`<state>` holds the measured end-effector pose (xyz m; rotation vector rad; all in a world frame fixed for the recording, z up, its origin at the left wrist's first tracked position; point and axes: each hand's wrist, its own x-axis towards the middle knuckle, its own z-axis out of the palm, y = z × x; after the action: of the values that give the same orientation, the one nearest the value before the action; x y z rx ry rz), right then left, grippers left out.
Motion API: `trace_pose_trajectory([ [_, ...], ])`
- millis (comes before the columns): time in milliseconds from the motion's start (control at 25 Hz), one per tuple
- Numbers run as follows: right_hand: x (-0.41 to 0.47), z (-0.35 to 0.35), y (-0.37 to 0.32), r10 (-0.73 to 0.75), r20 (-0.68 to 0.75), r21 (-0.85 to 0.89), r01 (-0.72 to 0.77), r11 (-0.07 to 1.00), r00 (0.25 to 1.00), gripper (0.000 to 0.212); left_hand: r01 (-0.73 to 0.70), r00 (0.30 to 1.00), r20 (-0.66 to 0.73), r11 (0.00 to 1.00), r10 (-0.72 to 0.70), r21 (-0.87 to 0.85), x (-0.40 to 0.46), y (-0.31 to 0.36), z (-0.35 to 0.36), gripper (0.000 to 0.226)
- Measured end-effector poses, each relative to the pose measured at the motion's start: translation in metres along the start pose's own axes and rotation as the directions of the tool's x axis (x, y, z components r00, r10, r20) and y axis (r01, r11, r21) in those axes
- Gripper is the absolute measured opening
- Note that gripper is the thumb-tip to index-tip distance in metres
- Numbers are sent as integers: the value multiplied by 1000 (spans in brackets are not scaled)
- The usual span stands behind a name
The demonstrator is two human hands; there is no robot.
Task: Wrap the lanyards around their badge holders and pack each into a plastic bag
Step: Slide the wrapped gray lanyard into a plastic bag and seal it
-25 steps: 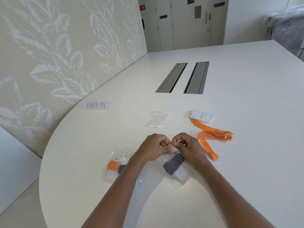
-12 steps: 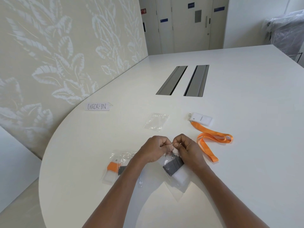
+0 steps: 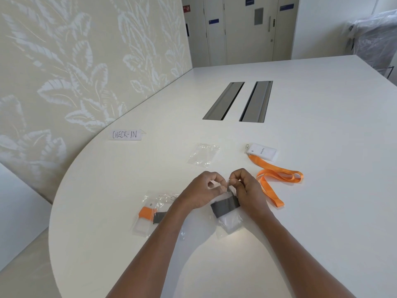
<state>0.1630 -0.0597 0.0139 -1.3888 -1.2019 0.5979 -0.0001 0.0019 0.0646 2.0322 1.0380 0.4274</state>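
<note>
Inside clear bag (image 3: 228, 226), grey-wrapped holder (image 3: 224, 207)

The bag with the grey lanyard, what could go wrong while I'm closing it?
Both hands, left hand and right hand, pinch only the top edge of the bag, so that thin grip could slip and leave the seal partly open. The grey lanyard sits high in the bag and might catch in the closure. The left forearm lies over the packed bags and may drag them.

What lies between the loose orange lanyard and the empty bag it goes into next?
Nothing visible. The orange lanyard and its white badge holder lie to the right of the empty plastic bag, with only bare table between. Both hands are nearer the camera, pinching the top of another bag.
</note>
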Motion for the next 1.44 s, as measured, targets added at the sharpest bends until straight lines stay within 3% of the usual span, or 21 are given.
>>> trace_pose_trajectory([
  [240, 0, 0, 3, 25, -56, 214, -13, 977, 998, 21, 56, 987, -133, 967, -91, -248, -4, -16, -9, 8],
  [440, 0, -2, 0, -3, -52, 353, 21, 935, 999, 5, -40, 968, -248, 943, -46, -331, -7, -16, -6, 11],
  [560, 0, -1, -4, 74, -8, 399, -65, 915, 997, 22, -95, 956, -292, 904, -34, -416, -5, -13, -7, 17],
  [720, 0, -3, -14, 63, 64, 432, -85, 898, 996, 10, -178, 936, -353, 869, 5, -462, -3, -7, -8, 15],
  [840, 3, -6, -27, 23, 47, 454, -41, 890, 999, 17, -241, 927, -372, 823, 38, -515, -2, 0, -12, 20],
  [920, 5, -7, -37, -3, 5, 456, 0, 890, 1000, 19, -266, 928, -366, 809, 68, -524, -2, 4, -14, 23],
  [1040, 7, -7, -42, -39, -54, 457, 59, 887, 998, 5, -265, 932, -355, 809, 75, -525, -4, 10, -13, 21],
  [1160, 7, -8, -43, -62, -40, 418, 73, 905, 997, 6, -228, 948, -311, 827, 68, -513, -7, 14, -13, 28],
  [1440, 4, -16, -55, -68, 13, 382, 58, 922, 998, 15, -264, 937, -307, 916, 168, -303, -14, 26, -22, 4],
])
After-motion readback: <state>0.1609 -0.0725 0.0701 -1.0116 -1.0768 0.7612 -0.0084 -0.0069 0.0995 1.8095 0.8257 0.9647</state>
